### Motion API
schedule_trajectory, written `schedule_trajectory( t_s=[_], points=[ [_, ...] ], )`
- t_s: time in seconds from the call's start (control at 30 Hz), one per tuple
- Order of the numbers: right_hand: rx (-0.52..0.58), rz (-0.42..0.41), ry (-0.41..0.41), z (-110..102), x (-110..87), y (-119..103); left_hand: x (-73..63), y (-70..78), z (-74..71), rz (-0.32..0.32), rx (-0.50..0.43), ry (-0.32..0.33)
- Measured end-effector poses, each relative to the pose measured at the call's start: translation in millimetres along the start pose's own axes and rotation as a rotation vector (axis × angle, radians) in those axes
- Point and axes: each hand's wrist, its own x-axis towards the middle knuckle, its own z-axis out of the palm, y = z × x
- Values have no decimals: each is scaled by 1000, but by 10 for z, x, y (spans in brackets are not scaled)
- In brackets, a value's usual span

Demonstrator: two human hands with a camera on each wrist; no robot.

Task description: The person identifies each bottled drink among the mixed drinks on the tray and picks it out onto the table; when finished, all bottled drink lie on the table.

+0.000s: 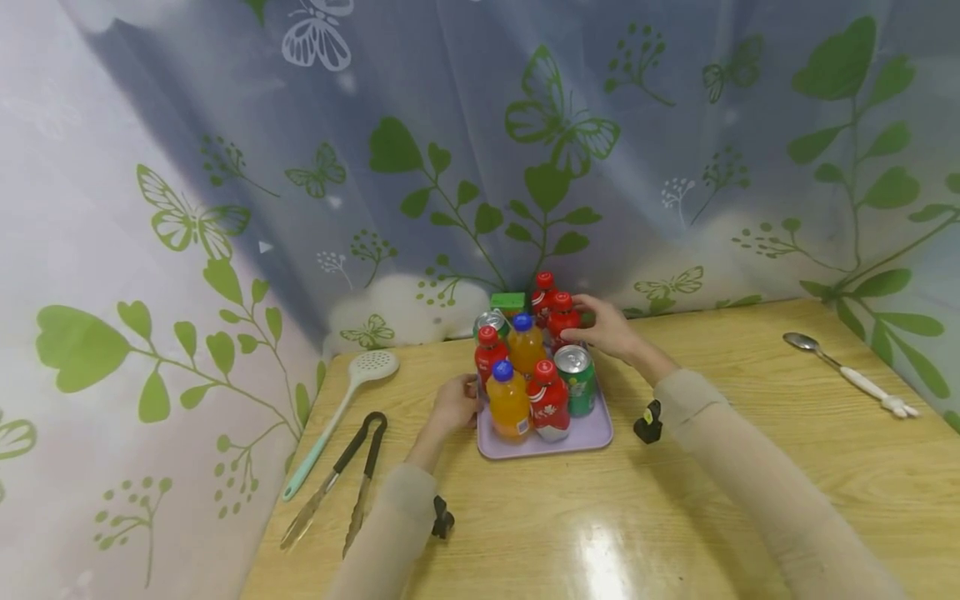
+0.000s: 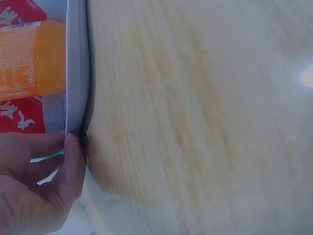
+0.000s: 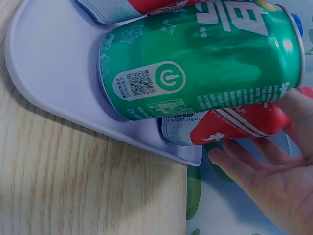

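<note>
A lilac tray [image 1: 543, 446] on the wooden table carries several drinks. My left hand [image 1: 455, 402] pinches the tray's left rim [image 2: 76, 73] between thumb and finger. At the back right, my right hand [image 1: 609, 331] holds a red bottle [image 1: 562, 320], thumb on the near side and fingers around the far side; the right wrist view shows its label [image 3: 234, 125] behind a green soda can [image 3: 200, 61]. Around it stand another red bottle [image 1: 545, 292], an orange juice bottle [image 1: 527, 346] with a blue cap, a front juice bottle [image 1: 508, 404] and a front red bottle [image 1: 550, 402].
To the left lie a slotted spoon [image 1: 372, 364] with a mint handle and a pair of tongs [image 1: 367, 467]. A metal spoon [image 1: 847, 373] with a white handle lies far right. Behind the tray hangs a patterned curtain [image 1: 465, 233]; a green box [image 1: 508, 302] stands at the back.
</note>
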Motion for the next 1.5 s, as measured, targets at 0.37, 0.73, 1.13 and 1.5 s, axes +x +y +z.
schedule_trajectory(
  t_s=[0.37, 0.73, 1.13, 1.5],
  points=[
    [52, -25, 37, 9, -11, -1, -8, 20, -16, -22, -17, -3],
    [178, -18, 40, -65, -56, -12, 8, 8, -11, -38, -23, 2],
    [255, 33, 17, -342, -120, -187, 17, -11, -9, -53, -35, -12],
    [401, 63, -48, -678, -174, -252, 10, -2, -7, -59, -39, -14]
  ],
)
